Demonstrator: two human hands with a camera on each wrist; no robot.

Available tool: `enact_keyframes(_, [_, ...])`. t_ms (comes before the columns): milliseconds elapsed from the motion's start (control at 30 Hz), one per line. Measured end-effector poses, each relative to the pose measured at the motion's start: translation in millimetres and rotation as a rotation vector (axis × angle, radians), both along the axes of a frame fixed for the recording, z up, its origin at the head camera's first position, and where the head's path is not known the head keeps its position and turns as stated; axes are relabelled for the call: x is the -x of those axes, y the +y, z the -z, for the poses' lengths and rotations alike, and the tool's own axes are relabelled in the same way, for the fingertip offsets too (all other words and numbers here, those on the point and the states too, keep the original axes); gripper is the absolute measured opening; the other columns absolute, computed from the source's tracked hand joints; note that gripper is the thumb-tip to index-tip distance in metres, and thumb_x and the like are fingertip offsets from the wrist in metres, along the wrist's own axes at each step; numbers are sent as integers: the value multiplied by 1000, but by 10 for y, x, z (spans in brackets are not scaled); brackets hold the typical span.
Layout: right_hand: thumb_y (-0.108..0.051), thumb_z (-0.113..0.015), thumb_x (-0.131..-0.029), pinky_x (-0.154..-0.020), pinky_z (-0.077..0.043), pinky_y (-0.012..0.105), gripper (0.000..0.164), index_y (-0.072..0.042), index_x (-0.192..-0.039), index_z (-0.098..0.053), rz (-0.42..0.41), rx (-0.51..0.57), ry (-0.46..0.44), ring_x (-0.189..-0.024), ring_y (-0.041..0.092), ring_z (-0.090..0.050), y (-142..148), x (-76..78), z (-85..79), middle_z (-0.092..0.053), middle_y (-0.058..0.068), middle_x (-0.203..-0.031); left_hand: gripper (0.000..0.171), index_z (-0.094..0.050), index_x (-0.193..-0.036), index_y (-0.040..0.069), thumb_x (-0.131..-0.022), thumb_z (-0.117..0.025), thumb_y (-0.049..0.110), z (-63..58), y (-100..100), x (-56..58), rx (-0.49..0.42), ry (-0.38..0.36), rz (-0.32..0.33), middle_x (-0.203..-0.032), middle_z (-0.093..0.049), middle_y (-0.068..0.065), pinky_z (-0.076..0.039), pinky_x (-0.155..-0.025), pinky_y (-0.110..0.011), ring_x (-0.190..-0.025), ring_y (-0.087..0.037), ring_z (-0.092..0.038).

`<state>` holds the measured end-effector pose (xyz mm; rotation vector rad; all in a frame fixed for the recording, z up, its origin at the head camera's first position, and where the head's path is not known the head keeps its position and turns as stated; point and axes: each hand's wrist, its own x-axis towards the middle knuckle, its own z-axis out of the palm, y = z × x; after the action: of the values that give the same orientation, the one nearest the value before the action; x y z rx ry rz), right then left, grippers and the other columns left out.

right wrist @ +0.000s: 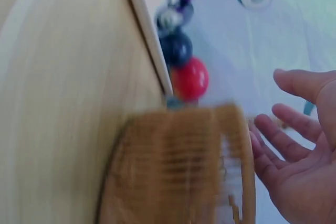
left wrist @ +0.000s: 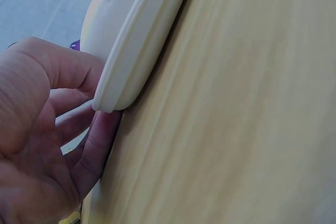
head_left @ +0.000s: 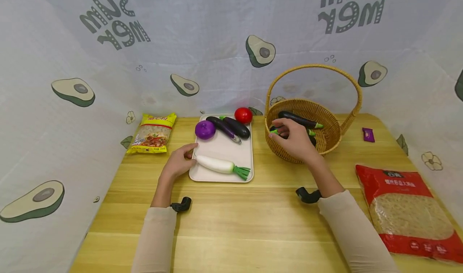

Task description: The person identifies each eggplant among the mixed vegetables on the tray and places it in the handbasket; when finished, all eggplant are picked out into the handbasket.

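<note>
Left hand (head_left: 179, 161), centre-left, pinched the tray (head_left: 226, 149) by its left edge; right hand (head_left: 296, 139), centre-right, fingers parted, hung over the basket (head_left: 330, 137).

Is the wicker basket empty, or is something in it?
Not empty: a dark eggplant lies inside the basket, and more dark, green-tipped produce shows partly behind the right hand.

Looks like rough wicker on the basket (head_left: 280, 150), smooth plastic on the tray (head_left: 231, 151), grained wood on the table (head_left: 238, 220)
</note>
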<state>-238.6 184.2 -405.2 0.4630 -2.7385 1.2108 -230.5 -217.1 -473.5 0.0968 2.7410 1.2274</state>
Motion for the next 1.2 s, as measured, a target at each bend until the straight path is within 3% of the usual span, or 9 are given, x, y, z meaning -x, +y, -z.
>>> enact_keyframes(167, [-28,-68,-90,-89,-51,45,45,-9,-130,-57,-56,1,14,-104,28,-60,-313,60,53,-60,12,-123,66,-51,-143,23,-79,-64,13,-3,4,9,-8,-3,1,-110,-64,-12,-47,-78,-32,-97,-24,-57])
enact_keyframes(467, [-25,-68,-90,-95,-50,46,50,-4,-133,-54,-112,42,-144,-113,33,-60,-711,199,207,-57,17,-133,64,-51,-143,23,-81,-65,13,-2,1,12,-6,-15,5,-117,-62,-10,-47,-80,-33,-99,-24,-56])
enact_keyframes(867, [-26,-68,-89,-93,-52,44,53,-7,-136,-52,-89,23,-175,-113,34,-60,-920,289,401,-56,13,-134,65,-51,-142,22,-80,-65,11,-26,-2,11,-5,-9,0,-108,-61,-12,-44,-78,-32,-96,-24,-53])
enact_keyframes(1200, [-24,-69,-89,-89,-53,42,52,-8,-135,-54,-81,-7,-142,-106,31,-64,-1024,350,488,-58,11,-133,65,-52,-142,22,-79,-65,11,-14,-1,24,-24,-14,4,-109,-61,-12,-45,-77,-32,-96,-25,-53])
